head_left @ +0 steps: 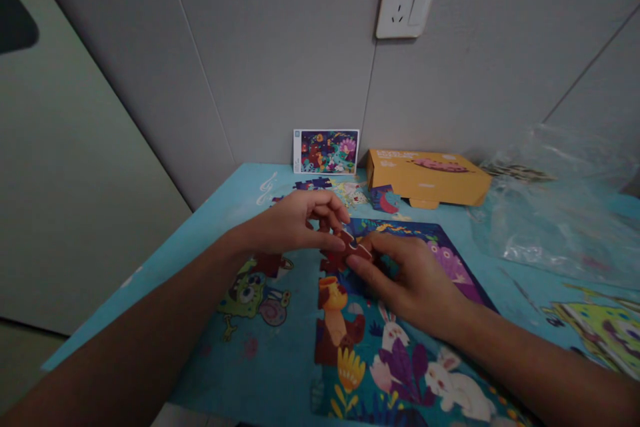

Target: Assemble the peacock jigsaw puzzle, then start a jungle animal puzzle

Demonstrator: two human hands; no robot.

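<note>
Between my two hands is a reddish-brown jigsaw puzzle piece, raised over the left side of a partly joined puzzle. My right hand pinches its right side with thumb and fingers. From the other side, my left hand has its thumb and fingers closed on the piece's left part. The joined puzzle shows rabbits, flowers and a purple creature; its left edge has open notches. Some loose dark pieces lie behind my left hand, and a brown piece is partly hidden under my left wrist.
Against the wall leans a picture card. A yellow box lies beside it, with a blue and red puzzle piece in front. Clear plastic bags spread over the right side. The blue tablecloth has cartoon prints.
</note>
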